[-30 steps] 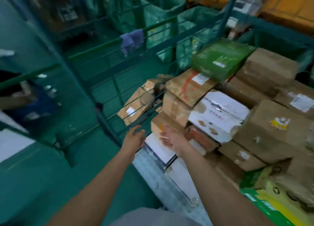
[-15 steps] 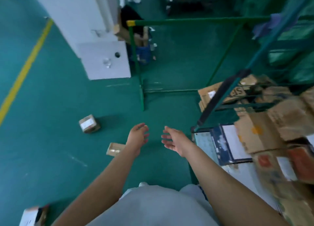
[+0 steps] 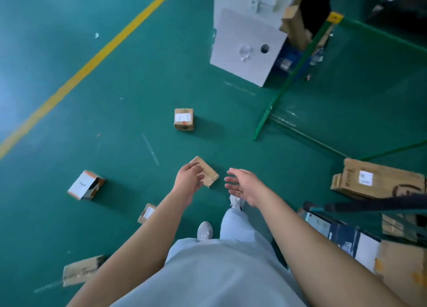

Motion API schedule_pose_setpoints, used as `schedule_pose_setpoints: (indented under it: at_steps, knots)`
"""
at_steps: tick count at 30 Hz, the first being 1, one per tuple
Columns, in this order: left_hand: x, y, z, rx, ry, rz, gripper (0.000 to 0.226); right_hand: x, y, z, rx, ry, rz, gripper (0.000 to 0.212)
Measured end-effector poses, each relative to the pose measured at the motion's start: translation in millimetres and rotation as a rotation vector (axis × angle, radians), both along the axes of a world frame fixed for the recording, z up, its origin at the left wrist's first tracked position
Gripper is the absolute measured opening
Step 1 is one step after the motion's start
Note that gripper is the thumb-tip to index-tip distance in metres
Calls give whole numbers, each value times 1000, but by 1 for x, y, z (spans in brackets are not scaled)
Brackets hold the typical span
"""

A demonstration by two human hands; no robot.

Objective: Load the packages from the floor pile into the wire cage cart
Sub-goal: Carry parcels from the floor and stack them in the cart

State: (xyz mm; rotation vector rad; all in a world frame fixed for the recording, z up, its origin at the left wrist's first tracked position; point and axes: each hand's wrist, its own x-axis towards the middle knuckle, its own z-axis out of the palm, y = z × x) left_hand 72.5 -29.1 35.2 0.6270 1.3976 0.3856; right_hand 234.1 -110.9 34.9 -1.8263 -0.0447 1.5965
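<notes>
Both arms stretched toward mid-frame, holding nothing. Left hand (image 3: 188, 182) loosely spread, overlapping the near edge of a flat brown parcel (image 3: 205, 171) on the green floor (image 3: 115, 98); contact possibly not made, hard to tell from above. Right hand (image 3: 245, 186) spread wide just right of that parcel, clear of it. Above centre, a small carton (image 3: 183, 119) with a white label, print too small to read. Lower left, a white-and-orange box (image 3: 86, 185) and two more brown parcels. Right edge, a labelled cardboard box (image 3: 379, 178), writing illegible, beside the green cart frame (image 3: 293, 75).
</notes>
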Motion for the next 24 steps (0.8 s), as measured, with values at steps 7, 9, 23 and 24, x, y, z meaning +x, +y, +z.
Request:
schedule_pose_setpoints:
  at_steps: [7, 9, 23, 24]
  knots:
    - [-7, 49, -28, -70, 103, 133, 18, 10, 72, -42, -89, 64, 145, 25]
    - [1, 65, -35, -81, 127, 164, 19, 21, 95, -53, -111, 83, 187, 28]
    - [71, 182, -164, -255, 297, 18, 17, 117, 238, -182, -326, 57, 327, 23]
    - [70, 188, -179, -274, 304, 9, 17, 118, 243, -197, -350, 54, 331, 24]
